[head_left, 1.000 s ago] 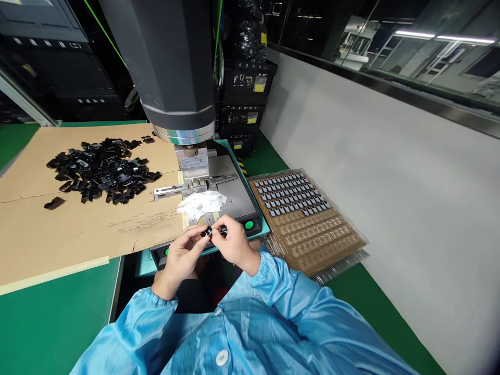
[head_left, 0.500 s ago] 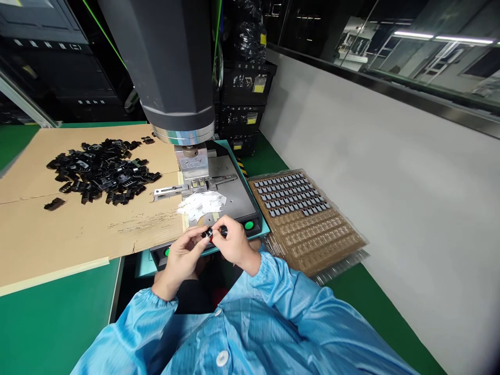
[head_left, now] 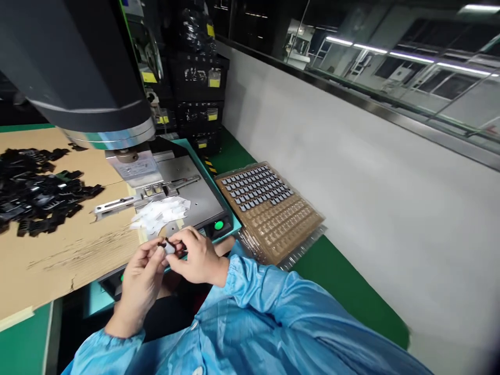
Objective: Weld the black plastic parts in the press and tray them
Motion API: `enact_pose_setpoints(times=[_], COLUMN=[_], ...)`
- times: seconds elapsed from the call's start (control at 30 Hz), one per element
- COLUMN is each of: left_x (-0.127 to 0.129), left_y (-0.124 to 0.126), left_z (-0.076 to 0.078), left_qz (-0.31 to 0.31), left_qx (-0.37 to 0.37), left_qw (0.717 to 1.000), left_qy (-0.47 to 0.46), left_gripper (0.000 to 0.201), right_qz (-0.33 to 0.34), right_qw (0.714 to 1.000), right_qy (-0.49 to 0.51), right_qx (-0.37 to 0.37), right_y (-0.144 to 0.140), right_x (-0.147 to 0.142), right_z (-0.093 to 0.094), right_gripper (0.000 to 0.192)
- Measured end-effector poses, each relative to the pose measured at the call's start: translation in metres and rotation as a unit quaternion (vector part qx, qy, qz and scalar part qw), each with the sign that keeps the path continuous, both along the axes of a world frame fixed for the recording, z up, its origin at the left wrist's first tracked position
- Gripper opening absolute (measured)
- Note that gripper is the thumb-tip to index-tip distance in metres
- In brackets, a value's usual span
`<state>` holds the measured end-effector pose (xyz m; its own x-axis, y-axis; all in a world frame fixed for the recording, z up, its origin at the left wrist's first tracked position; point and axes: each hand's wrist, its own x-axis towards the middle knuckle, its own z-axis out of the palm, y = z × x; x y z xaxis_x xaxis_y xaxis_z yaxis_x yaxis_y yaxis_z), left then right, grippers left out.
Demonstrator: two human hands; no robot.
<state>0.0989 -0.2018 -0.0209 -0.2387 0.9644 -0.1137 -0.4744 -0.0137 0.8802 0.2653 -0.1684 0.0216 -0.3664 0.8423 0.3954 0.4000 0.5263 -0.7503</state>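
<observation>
Both hands pinch a small black part [head_left: 171, 246] at the near edge of the press [head_left: 187, 192]: left hand [head_left: 140, 276] and right hand [head_left: 197, 258] closed on its ends, long axis left-right.

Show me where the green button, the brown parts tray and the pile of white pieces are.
green button [head_left: 219, 225], head view, centre of its lit cap.
brown parts tray [head_left: 291, 229], head view, an unfilled pocket row near its front.
pile of white pieces [head_left: 160, 213], head view, middle of the heap.
</observation>
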Motion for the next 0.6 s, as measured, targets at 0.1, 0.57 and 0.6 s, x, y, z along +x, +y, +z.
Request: enact_pose_setpoints(times=[0.1, 0.57, 0.6], left_x=[0.008, 0.006, 0.006], left_y=[-0.003, -0.002, -0.002], left_z=[0.012, 0.013, 0.014], left_qz=[-0.036, -0.074, -0.075], left_qx=[-0.026, -0.046, -0.047], left_qw=[0.997, 0.987, 0.987], left_qy=[-0.067, -0.134, -0.133], left_gripper=[0.044, 0.039, 0.039], right_qz=[-0.003, 0.001, 0.000], right_qw=[1.000, 0.998, 0.998], right_qy=[0.018, 0.011, 0.010], right_qx=[0.009, 0.064, 0.066], right_y=[-0.002, 0.002, 0.003], right_x=[0.003, 0.001, 0.001], right_z=[0.004, -0.002, -0.002], right_gripper=[0.021, 0.016, 0.016])
